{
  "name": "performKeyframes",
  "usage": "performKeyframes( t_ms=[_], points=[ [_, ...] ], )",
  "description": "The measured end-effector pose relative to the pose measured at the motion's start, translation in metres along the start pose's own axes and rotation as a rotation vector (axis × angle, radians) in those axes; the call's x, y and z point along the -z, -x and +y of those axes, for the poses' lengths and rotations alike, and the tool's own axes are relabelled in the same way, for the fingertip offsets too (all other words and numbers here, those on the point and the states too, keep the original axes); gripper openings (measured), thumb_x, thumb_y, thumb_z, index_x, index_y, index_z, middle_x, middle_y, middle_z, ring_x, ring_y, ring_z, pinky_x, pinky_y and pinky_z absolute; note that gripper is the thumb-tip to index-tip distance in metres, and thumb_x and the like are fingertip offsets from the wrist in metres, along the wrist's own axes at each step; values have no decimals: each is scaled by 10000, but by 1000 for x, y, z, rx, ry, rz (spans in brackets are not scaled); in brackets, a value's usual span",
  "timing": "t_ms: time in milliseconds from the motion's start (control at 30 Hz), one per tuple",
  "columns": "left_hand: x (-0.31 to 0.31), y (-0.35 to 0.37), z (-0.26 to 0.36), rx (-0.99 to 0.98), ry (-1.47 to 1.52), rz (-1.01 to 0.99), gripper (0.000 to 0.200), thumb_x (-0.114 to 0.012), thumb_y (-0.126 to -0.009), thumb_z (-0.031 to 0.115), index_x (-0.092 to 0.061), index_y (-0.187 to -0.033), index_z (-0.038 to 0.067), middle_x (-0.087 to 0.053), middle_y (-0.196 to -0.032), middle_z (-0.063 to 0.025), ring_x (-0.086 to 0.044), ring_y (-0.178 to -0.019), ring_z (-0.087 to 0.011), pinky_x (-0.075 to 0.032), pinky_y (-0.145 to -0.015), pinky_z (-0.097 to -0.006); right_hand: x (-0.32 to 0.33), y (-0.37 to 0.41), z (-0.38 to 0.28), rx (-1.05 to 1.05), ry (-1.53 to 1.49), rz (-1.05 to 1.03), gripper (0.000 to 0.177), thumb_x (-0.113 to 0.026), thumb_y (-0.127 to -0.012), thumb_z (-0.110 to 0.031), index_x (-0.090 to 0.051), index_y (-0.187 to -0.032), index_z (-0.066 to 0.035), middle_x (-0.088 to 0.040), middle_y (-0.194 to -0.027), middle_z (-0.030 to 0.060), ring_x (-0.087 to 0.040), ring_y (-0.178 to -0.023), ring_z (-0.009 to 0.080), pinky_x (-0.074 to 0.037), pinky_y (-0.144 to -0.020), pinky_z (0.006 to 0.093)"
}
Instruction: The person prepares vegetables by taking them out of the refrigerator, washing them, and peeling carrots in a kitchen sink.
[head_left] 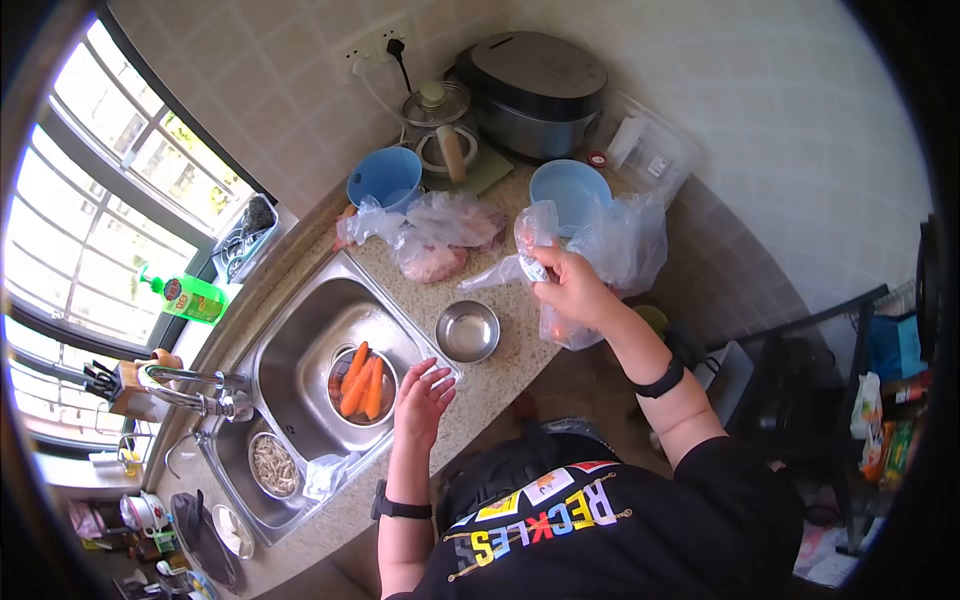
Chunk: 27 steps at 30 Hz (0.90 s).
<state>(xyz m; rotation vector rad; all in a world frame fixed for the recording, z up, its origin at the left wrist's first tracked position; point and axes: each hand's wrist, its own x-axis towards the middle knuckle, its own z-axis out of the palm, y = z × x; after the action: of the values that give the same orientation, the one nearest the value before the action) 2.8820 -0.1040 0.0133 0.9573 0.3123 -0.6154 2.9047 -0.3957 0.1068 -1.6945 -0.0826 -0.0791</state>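
My right hand [572,285] is closed around the gathered neck of a clear plastic bag [570,330], over the counter's front edge. Something reddish-orange shows through the plastic, but I cannot make out what. Over the sink's front edge, my left hand [424,402] is open and empty, its fingers slightly curled. Between the hands, a steel bowl [467,331] stands on the counter. Beside my left hand, several carrots [361,385] lie in a metal bowl inside the sink [300,340]. Another crumpled clear bag [632,240] sits just behind my right hand.
Bagged pinkish food [435,262] lies behind the sink. Two blue containers, one left [388,178] and one right [570,190], stand near a glass kettle [437,110] and a rice cooker [535,90]. The faucet [190,390] reaches over the sink; a bowl of pale strips [274,466] occupies the smaller basin.
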Motion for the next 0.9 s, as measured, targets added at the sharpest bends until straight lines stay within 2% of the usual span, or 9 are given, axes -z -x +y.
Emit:
performKeyframes(
  t_ms=[67, 167, 367, 433, 467, 533, 700, 800, 900],
  points=[
    [-3, -2, -3, -9, -19, 42, 309, -453, -881, 117, -456, -1186, 62, -570, -1042, -103, -582, -915, -202, -483, -778, -320, 15, -18, 24, 35, 83, 23, 219, -489, -726, 46, -544, -936, 20, -431, -724, -67, -401, -668, 20, -359, -587, 204],
    [-9, -8, -3, -20, -65, 97, 303, -458, -882, 119, -462, -1181, 71, -571, -1032, -98, -582, -908, -199, -484, -774, -317, 20, -41, 50, 59, 79, 89, 95, -514, -713, 1, -519, -807, 5, -445, -649, -6, -401, -620, 48, -358, -547, 241],
    [-17, -19, 2, -58, -75, 135, 298, -464, -881, 118, -464, -1173, 61, -575, -1002, -92, -586, -873, -194, -487, -759, -310, 13, -72, 87, 24, 129, 175, 129, -563, -701, -53, -548, -823, -12, -515, -617, 55, -468, -570, 121, -383, -549, 298],
    [-15, -22, 2, -61, -77, 143, 301, -462, -879, 115, -463, -1174, 57, -579, -992, -94, -588, -864, -194, -489, -753, -307, 19, -77, 85, -67, 466, 70, 247, -605, -711, -116, -545, -929, -16, -609, -783, 139, -595, -721, 260, -441, -646, 361],
    [-15, -23, 3, -61, -83, 139, 301, -462, -879, 115, -463, -1174, 57, -579, -992, -94, -588, -864, -194, -489, -753, -307, 21, -76, 84, -66, 463, 77, 247, -605, -711, -116, -545, -929, -16, -609, -783, 139, -595, -721, 260, -441, -646, 361],
    [-14, -25, 4, -57, -91, 165, 327, -433, -861, 82, -455, -1186, 52, -572, -1011, -119, -586, -876, -222, -496, -753, -320, 25, -65, 75, -206, 508, -51, 499, -642, -723, -201, -470, -1152, -11, -574, -1049, 236, -565, -961, 373, -446, -811, 399],
    [-6, -27, 5, -75, -81, 228, 332, -422, -850, 70, -467, -1179, 59, -563, -1035, -131, -581, -888, -229, -496, -758, -335, 54, -43, 57, -59, 650, 11, 689, -629, -771, -227, -302, -1335, -5, -488, -1207, 258, -521, -1066, 361, -415, -913, 385],
    [-3, -28, 7, -73, -95, 261, 318, -429, -852, 81, -473, -1166, 62, -563, -1034, -128, -581, -887, -224, -493, -762, -338, 93, -47, 46, 72, 598, 202, 503, -634, -788, -207, -466, -1236, -52, -577, -1054, 171, -566, -987, 255, -441, -838, 344],
    [-2, -28, 6, -74, -92, 279, 306, -441, -857, 91, -478, -1159, 70, -571, -1021, -116, -582, -884, -216, -491, -757, -330, 140, -52, 53, 52, 540, 330, 428, -626, -784, -199, -520, -1171, -52, -591, -1049, 185, -585, -949, 293, -466, -785, 376]
  ],
)
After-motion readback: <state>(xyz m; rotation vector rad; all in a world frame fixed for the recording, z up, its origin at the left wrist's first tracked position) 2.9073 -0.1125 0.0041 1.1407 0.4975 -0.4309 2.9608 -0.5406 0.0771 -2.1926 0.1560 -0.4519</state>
